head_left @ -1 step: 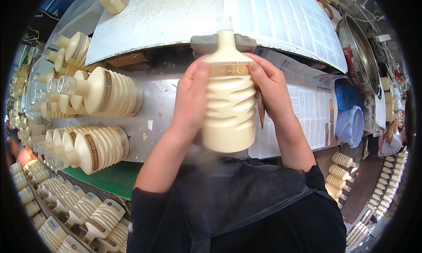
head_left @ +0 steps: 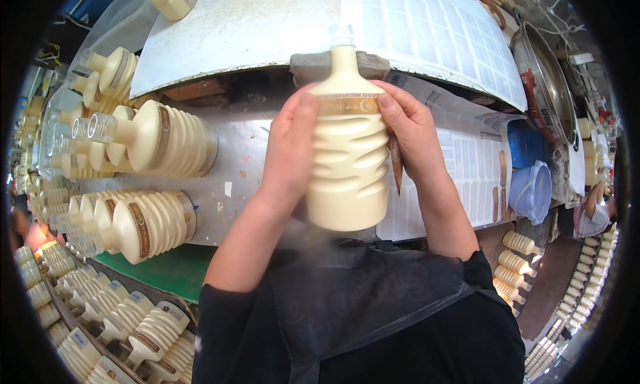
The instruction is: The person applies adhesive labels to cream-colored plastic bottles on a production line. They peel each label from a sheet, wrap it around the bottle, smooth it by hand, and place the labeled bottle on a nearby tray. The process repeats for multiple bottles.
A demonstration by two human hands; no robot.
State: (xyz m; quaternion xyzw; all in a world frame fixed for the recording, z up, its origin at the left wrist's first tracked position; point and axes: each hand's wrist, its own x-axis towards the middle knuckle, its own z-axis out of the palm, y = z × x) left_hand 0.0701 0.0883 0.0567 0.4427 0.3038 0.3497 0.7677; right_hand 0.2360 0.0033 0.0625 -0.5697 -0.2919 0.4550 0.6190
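A cream bottle (head_left: pixel 347 177) with wavy ridges and a clear threaded neck is held between my two hands, its neck pointing away from me. Around its shoulder runs a gold-brown label band (head_left: pixel 348 105). My left hand (head_left: pixel 291 141) grips the left side, thumb at the band's left end. On the opposite side my right hand (head_left: pixel 412 127) is closed round the bottle, with its thumb on the band's right end. A brown pointed stick-like tool (head_left: pixel 396 165) juts out from under my right palm, point toward me. The fingers behind the bottle are hidden.
Several similar bottles (head_left: pixel 170 141) lie in rows on the metal table (head_left: pixel 230 167) at left. White label sheets (head_left: pixel 433 171) lie at right, beside a blue-violet bucket (head_left: pixel 531 192). A grey block (head_left: pixel 310 69) sits behind the bottle's neck, before a raised white board (head_left: pixel 253 31).
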